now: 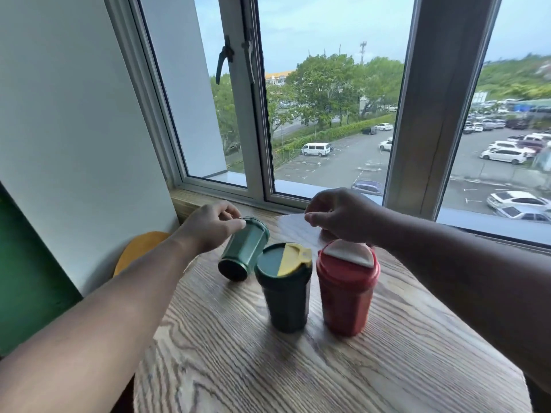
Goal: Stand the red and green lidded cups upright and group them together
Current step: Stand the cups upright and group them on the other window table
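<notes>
A dark green cup (283, 290) with a green and yellow lid stands upright on the wooden table (298, 368). Right beside it stands a red cup (347, 290) with a red and white lid. A second green cup (243, 251) is tilted, its base toward me, its lid end far from me. My left hand (208, 226) grips this tilted cup near its lid. My right hand (340, 214) hovers just behind and above the red cup, fingers loosely curled, holding nothing.
A window and wooden sill (190, 201) run along the table's far edge. A white wall (74, 144) stands to the left. A round yellow seat (140, 248) shows below the wall, left of the table.
</notes>
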`<action>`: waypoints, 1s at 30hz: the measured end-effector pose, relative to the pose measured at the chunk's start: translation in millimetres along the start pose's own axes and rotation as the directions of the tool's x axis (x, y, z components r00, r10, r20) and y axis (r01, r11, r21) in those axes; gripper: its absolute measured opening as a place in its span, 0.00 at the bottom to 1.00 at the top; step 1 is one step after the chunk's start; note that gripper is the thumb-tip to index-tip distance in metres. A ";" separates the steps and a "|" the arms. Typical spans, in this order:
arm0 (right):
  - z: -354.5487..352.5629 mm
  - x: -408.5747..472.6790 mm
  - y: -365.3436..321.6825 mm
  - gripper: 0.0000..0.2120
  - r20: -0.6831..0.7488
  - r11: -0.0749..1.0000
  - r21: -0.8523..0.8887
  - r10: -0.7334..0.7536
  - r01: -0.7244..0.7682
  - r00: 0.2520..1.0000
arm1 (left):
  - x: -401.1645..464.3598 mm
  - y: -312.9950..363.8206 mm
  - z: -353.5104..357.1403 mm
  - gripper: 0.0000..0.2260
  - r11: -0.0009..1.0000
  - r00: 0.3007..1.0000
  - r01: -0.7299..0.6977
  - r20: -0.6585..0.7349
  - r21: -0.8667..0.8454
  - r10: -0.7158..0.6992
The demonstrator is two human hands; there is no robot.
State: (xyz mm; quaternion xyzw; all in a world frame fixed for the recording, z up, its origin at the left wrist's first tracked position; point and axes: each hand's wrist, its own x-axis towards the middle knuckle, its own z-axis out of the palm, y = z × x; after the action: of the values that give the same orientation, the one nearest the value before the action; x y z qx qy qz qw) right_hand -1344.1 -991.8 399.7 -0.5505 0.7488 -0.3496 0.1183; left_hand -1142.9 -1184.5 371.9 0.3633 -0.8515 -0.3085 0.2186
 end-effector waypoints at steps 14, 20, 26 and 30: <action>86.8 89.5 -65.4 0.14 0.177 0.757 -0.649 0.237 -0.067 0.955 | 78.4 -53.5 29.6 0.24 0.965 0.916 0.190 0.386 -0.181 -0.108; 96.6 101.3 -57.2 0.14 0.123 0.757 -0.627 0.329 -0.183 0.936 | 78.5 -60.2 27.8 0.27 0.958 0.958 -0.030 0.267 -0.285 0.109; 81.8 85.1 -64.2 0.18 0.088 0.867 -0.445 0.292 -0.225 0.952 | 59.5 -59.8 24.9 0.27 0.863 0.903 -0.306 0.165 -0.401 0.397; 71.7 70.3 -66.1 0.22 0.056 0.858 -0.469 0.265 -0.209 0.963 | 53.0 -61.6 24.9 0.29 0.828 0.868 -0.373 0.158 -0.418 0.471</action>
State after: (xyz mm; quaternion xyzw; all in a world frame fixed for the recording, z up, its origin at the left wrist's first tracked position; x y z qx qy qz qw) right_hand -1280.5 -1093.6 405.3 -0.4860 0.8638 -0.1123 0.0713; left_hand -1161.9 -1248.9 319.8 0.0735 -0.8571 -0.4522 0.2358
